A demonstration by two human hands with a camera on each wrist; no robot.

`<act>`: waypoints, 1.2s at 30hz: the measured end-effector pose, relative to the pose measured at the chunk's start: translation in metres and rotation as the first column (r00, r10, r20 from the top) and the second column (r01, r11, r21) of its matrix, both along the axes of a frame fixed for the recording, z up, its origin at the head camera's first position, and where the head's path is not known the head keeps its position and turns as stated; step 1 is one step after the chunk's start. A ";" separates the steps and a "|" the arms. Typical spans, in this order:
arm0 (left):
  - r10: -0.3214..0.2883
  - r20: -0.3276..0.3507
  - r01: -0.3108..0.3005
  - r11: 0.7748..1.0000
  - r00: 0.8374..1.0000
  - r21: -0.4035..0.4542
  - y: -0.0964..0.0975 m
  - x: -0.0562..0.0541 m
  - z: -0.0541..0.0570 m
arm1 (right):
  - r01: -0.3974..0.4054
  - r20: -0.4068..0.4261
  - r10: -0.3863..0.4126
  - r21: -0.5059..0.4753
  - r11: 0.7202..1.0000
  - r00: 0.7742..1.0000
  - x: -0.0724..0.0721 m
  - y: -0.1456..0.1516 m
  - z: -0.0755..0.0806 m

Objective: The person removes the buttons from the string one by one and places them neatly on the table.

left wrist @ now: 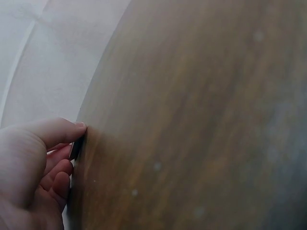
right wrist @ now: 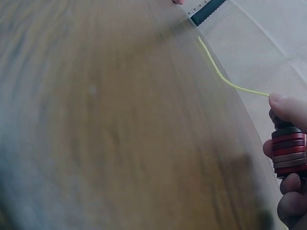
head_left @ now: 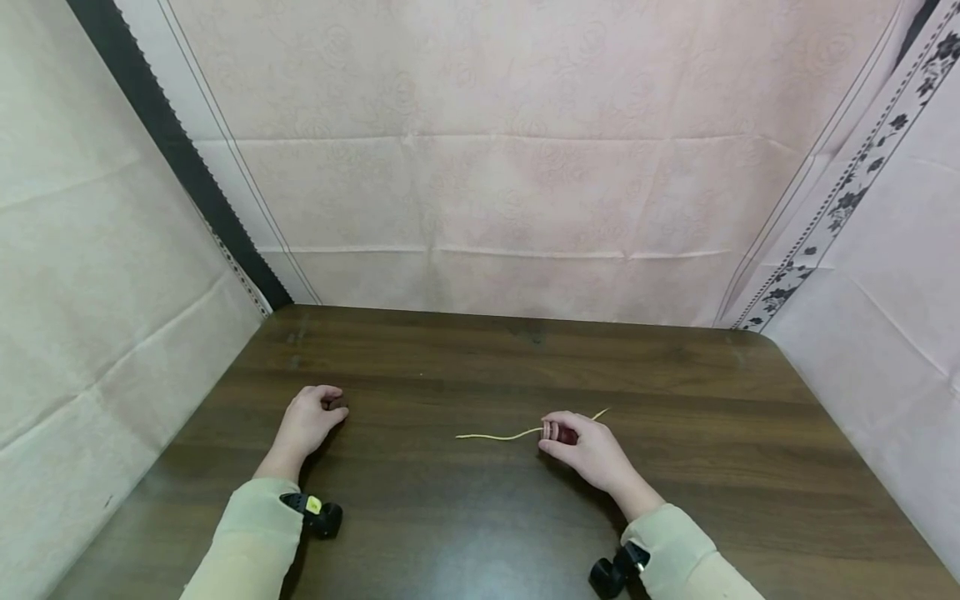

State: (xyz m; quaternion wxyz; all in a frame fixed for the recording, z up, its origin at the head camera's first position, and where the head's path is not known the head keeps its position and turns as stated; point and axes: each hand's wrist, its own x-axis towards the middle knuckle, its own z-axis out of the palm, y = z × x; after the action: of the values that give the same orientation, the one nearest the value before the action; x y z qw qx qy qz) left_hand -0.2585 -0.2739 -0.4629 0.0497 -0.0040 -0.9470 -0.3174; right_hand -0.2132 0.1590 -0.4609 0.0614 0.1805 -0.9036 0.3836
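My right hand [head_left: 588, 450] grips a short stack of red, brown and dark discs [right wrist: 289, 151] above the right part of the table. A thin yellow cord [head_left: 498, 437] comes out of the stack and reaches left, while its other end sticks out behind the hand. Seen from the right wrist, the thumb lies where the cord leaves the stack. Well off to the left, my left hand [head_left: 310, 419] has its thumb and fingers curled toward each other. Between them, a small dark flat piece [left wrist: 78, 145] shows in the left wrist view, mostly hidden by the fingers.
Both hands are over a dark brown wooden table [head_left: 420, 517] with rounded back corners. Pale cloth [head_left: 495, 192] hangs behind it and along both sides, with a black band [head_left: 187, 158] at the left corner. Each sleeve carries a small black camera [head_left: 322, 518].
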 end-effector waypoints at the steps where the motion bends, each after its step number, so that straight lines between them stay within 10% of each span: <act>1: 0.000 0.002 0.000 1.000 1.000 0.000 0.000 0.000 0.000 | 0.001 0.000 -0.001 -0.001 1.000 1.000 0.000 0.000 0.000; 18: 0.108 -0.053 -0.103 0.990 0.993 0.098 0.015 -0.004 0.007 | 0.012 -0.007 -0.012 0.010 1.000 1.000 0.000 0.000 0.000; 36: -0.050 -0.029 0.055 0.976 0.998 0.209 0.049 -0.007 0.013 | 0.024 -0.010 -0.024 0.001 1.000 1.000 0.002 0.003 -0.001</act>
State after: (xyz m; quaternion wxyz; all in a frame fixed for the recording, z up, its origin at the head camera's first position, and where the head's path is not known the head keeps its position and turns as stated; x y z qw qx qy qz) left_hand -0.2654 -0.2247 -0.4502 0.0527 -0.0274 -0.9072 -0.4165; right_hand -0.2113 0.1615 -0.4619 0.0703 0.1717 -0.9056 0.3813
